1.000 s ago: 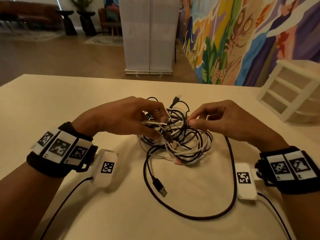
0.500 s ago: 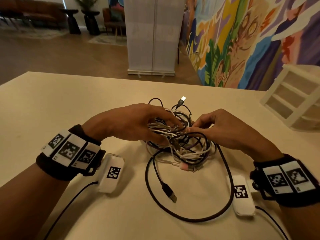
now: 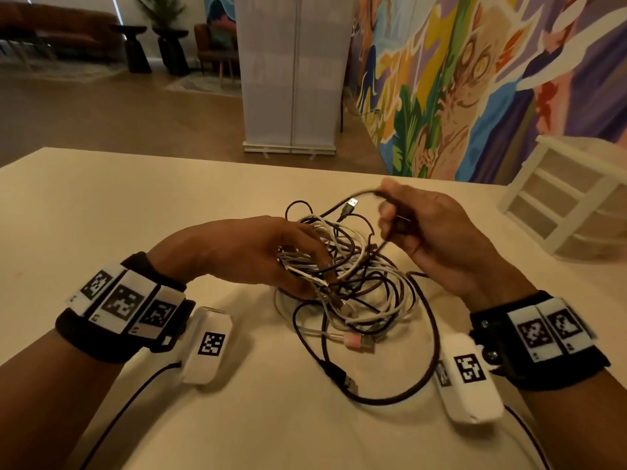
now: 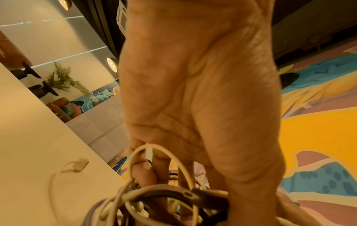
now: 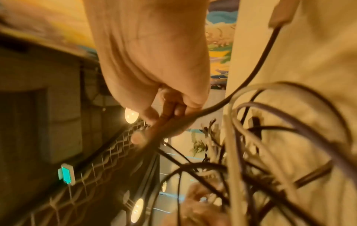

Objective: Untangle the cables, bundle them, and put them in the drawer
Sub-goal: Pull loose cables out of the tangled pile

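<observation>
While the tangle of cables lay on the beige table in front of the person, both hands were at work in it. The left hand reached into the near-left side of the tangle, its fingers curled round several white and dark strands; the left wrist view showed a white loop arching over those fingers and a dark plug pressed against the palm side. The right hand was raised above the far-right side of the tangle, pinching a thin black cable between thumb and fingers. That cable ran from the pinch toward the tangle, and a silver-tipped USB plug stuck up at the far edge of the tangle, just beside the right hand. In the right wrist view the same dark cable crossed under the curled fingers, with blurred loops crowding the frame beside it.

On the near side of the tangle, a long black cable swept in a wide loop across the table and ended in a black USB plug. A pink connector lay at the near edge of the tangle. A white drawer unit stood on the table well to the right of the tangle, apart from all the cables. Beyond the table, a white banner stand and a colourful mural filled the background.
</observation>
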`<state>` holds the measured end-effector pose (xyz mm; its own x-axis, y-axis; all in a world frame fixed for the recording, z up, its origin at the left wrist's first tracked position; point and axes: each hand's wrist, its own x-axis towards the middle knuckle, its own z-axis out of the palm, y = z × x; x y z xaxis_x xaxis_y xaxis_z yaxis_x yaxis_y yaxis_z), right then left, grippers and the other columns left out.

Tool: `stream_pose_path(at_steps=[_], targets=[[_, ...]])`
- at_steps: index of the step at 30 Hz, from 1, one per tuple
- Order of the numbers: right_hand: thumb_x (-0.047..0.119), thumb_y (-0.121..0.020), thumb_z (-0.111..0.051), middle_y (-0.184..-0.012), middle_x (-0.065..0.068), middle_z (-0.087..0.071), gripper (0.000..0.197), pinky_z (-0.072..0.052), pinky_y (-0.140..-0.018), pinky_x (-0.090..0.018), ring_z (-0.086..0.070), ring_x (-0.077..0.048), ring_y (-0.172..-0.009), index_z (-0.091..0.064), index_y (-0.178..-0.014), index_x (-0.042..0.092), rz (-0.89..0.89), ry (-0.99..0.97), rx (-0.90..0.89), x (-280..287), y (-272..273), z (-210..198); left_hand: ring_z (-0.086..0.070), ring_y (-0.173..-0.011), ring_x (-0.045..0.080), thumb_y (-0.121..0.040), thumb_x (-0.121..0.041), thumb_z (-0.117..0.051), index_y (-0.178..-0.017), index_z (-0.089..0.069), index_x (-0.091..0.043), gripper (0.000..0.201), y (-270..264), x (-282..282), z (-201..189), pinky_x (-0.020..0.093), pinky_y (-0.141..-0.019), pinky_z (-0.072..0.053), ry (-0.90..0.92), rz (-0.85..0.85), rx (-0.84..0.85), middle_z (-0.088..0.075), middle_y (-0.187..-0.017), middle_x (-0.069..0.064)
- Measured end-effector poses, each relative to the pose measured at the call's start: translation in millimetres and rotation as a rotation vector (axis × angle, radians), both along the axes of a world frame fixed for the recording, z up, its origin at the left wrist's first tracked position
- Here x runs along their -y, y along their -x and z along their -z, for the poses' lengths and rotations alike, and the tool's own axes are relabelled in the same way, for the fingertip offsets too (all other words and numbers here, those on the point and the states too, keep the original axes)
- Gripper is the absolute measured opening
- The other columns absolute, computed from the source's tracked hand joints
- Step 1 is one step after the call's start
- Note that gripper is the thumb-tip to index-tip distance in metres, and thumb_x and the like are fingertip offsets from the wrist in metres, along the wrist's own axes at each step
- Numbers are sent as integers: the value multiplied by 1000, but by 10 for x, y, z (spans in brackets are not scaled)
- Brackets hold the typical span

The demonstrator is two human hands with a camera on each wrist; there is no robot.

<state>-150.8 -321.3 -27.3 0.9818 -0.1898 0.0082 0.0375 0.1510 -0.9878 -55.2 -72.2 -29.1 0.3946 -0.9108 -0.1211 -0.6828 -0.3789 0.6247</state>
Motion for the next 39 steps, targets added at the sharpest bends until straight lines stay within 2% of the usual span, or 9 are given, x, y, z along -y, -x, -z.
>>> stream_pose_path(at_steps=[2, 5, 7, 11, 16, 22, 32, 36, 39], targets=[[24, -108, -58, -76, 4, -64, 19, -55, -65, -20, -60, -7, -66, -70, -114, 10, -39, -318, -10, 66, -3, -41, -55, -129, -4, -86, -34, -87, -120, -74, -51, 40, -9, -24, -32, 37, -112, -47, -32, 23, 11, -57, -139, -33], [15, -108, -56, -106, -3, -75, 28, -60, -79, -21, -71, -10, -91, -63, -133, 5, -117, -593, 4, 145, 17, -52, -49, -136, -6, -84, -40, -88, -128, -69, -54, 50, -18, -140, -233, 32, -113, -44, -81, 98, 34, -50, -147, -35], [12, -107, -57, -125, -10, -73, 29, -61, -89, -24, -71, -15, -107, -62, -134, 4, -128, -621, 38, 165, 37, -63, -49, -138, -5, -83, -49, -87, -133, -65, -53, 55, -29, -230, -434, 31, -109, -45, -11, 74, 43, -49, -150, -33], [3, -97, -67, -117, -11, -74, 22, -60, -83, -21, -74, -15, -104, -67, -118, 9, -26, -622, 110, 129, 35, -80, -68, -108, 4, -88, -69, -68, -120, -72, -48, 38, -4, -19, -594, 40, -88, -60, 160, -94, 82, -69, -125, -23], [2, -99, -62, -116, -12, -77, 11, -60, -85, -21, -75, -15, -108, -61, -107, 11, -24, -612, 166, 56, 16, -53, -65, -80, -11, -91, -57, -71, -103, -79, -33, 28, 91, 520, -472, 7, -60, -44, 145, -103, 247, -76, -96, -16], [1, -99, -60, -124, -17, -74, 12, -61, -89, -24, -73, -20, -116, -62, -110, 5, -45, -657, 219, 69, 56, -64, -67, -84, -4, -86, -60, -76, -97, -76, -31, 31, 55, 638, -339, 16, -69, -48, 98, -170, 262, -74, -91, -16], [21, -99, -73, -113, -5, -80, 24, -60, -99, -35, -77, -22, -109, -76, -122, 16, -233, 444, -24, -103, 159, 70, -72, -77, -4, -91, -54, -75, -91, -78, -22, 32, -33, 416, -528, 11, -68, -49, 594, -465, 200, -77, -80, -8], [22, -96, -76, -106, -1, -82, 20, -62, -96, -36, -79, -20, -100, -81, -112, 11, -176, 566, 37, -162, 172, 25, -64, -73, -11, -91, -57, -74, -93, -78, -26, 32, 0, 495, -464, 3, -61, -43, 623, -466, 254, -74, -89, -13], [20, -97, -74, -104, -4, -82, 23, -63, -94, -33, -79, -19, -100, -78, -116, 9, 129, 420, 233, -61, 141, -24, -68, -79, -8, -92, -57, -68, -113, -76, -30, 35, -9, 442, -380, 13, -66, -51, 359, -320, 98, -76, -98, -13]])
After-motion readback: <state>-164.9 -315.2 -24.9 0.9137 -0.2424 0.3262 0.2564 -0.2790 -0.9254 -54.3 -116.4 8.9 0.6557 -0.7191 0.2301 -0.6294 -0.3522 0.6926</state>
